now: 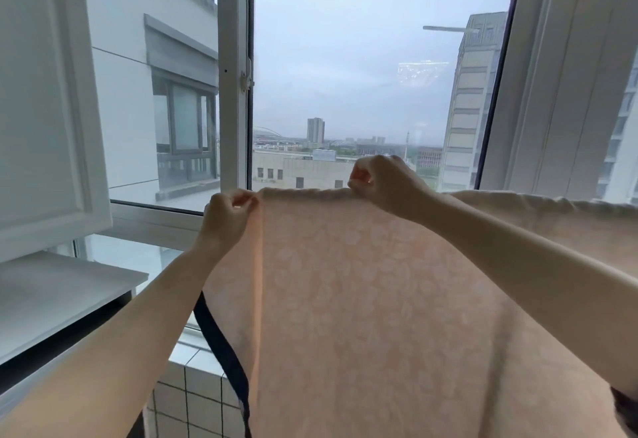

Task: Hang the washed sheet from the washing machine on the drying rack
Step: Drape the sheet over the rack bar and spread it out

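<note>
Left hand (224,220) fingers (241,200) pinch the sheet (362,299) at its top-left corner; right hand (383,184) fingers (359,175) curl over the same top edge, further right. Sheet — pale peach, faint print — hangs taut between them in front of the window (345,75), its top edge running on rightward. A dark strap (224,351) hangs along the sheet's left edge; white tiled wall (186,399) below it.
</note>
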Motion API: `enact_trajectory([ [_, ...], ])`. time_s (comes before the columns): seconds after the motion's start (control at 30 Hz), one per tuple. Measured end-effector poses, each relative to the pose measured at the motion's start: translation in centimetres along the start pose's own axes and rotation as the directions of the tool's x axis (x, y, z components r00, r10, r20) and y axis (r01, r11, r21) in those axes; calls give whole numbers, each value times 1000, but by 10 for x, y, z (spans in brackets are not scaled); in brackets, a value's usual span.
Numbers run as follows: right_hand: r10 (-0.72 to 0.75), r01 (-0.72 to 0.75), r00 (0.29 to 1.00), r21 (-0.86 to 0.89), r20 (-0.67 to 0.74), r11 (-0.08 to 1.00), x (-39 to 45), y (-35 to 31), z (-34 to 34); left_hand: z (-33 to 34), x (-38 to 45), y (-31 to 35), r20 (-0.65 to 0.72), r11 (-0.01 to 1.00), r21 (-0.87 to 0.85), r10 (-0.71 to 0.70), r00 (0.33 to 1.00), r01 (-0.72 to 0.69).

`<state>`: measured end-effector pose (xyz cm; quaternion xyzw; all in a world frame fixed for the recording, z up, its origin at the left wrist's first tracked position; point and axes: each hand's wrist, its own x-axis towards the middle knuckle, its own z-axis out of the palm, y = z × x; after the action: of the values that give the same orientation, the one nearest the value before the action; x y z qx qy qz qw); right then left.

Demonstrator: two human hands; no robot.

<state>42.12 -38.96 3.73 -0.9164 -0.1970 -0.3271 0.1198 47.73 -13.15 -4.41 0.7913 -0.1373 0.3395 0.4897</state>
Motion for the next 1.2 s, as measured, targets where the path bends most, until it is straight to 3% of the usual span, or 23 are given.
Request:
enact_trajectory([
  [0.17,-23,26,995,-26,93,999,-25,16,-30,6,-1,15,-35,992,-61,108,994,-110],
  [0.3,18,-8,994,-88,110,996,-47,33,-46,6,6,19,-69,992,-12,128,989,-129],
  [0.57,2,-8,999,-182,-36,983,-54,47,-52,12,2,30,-179,976,92,212,961,-199],
  [0.73,35,-78,970,-171,-241,982,-47,57,-59,3,11,41,-229,944,146,322,919,-295],
  [0.9,116,-131,987,-143,-113,981,-58,79,-57,7,15,43,-90,911,253,357,930,-325],
  [1.1,160,-159,987,-115,1,981,-69,89,-83,7,21,37,-94,933,253,287,953,-255],
  [1.2,226,-226,973,-4,36,974,-83,101,-106,7,19,38,-79,932,260,282,956,-253],
])
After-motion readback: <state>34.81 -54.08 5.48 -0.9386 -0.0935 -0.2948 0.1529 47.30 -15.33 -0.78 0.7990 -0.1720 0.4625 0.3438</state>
